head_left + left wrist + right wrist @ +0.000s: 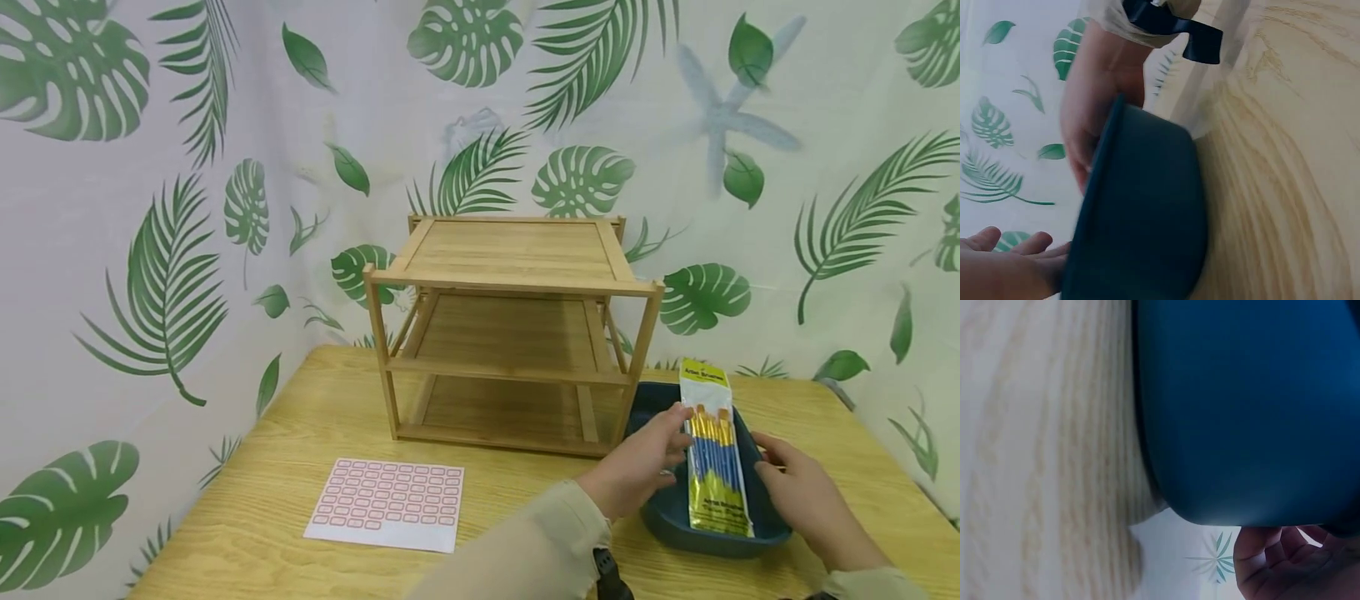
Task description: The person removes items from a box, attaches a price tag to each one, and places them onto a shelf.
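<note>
A dark blue plastic bin (716,543) stands on the table at the right. In it, a clear pack of paintbrushes (714,454) with blue handles leans at a slant, its yellow-green top above the far rim. Over the bin's left side is my left hand (637,462), fingers loosely spread, fingertips close to the pack's edge. My right hand (806,492) is at the right rim, fingertips at the edge and fingers only slightly bent. In the left wrist view, the bin's side wall (1147,206) hides part of both hands. The right wrist view shows the bin's wall (1247,412) close up.
A three-tier wooden shelf (517,283) stands at the back centre, with its right front post close to the bin. Left of the bin, a sheet of red-bordered labels (386,504) lies flat on the wooden table (247,500). A leaf-patterned cloth (300,125) hangs behind.
</note>
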Available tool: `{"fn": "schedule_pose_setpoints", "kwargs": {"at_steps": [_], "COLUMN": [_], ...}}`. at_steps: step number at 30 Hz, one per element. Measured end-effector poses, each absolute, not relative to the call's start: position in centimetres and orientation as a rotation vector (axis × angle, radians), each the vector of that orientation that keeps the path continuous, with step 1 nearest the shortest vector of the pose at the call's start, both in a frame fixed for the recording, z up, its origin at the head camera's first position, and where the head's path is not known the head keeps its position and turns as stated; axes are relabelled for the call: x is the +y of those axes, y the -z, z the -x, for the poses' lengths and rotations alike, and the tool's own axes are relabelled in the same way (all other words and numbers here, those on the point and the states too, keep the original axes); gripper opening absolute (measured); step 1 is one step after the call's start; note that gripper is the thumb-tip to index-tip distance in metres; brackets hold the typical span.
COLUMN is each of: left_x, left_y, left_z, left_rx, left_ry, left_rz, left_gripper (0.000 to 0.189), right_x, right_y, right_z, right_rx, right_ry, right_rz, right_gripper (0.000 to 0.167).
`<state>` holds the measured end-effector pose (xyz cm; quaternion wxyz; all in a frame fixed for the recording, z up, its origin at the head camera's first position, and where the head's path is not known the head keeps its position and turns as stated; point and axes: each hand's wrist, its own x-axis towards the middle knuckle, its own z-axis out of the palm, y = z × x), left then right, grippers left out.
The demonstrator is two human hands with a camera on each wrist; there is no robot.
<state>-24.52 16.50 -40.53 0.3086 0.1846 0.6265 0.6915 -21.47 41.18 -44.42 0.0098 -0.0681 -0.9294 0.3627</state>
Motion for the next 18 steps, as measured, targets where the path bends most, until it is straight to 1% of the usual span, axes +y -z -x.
{"fn": "schedule_pose_setpoints", "kwargs": {"at_steps": [6,14,18], "left_x": [19.4,21.5,22.0], "left_y": [41.2,41.9,42.4], "left_z": [24.3,24.3,24.6], "left_rx": [1.670,1.544,1.522], "left_ry": [-1.874,-1.952,-1.943], "left_rz": [-0.308,-0.249,-0.276], "left_gripper": [0.062,0.051,0.047], "right_x": [41.0,41.0,41.0], "right_y": [44.3,44.5,44.7], "right_z": [21.4,21.4,21.4], "right_rx": [-2.884,-2.869,-2.876], "right_ry": [-1.091,-1.059,-1.069], "right_rz": [0.226,0.209,0.203], "right_gripper": [0.055,0.054,0.054]}}
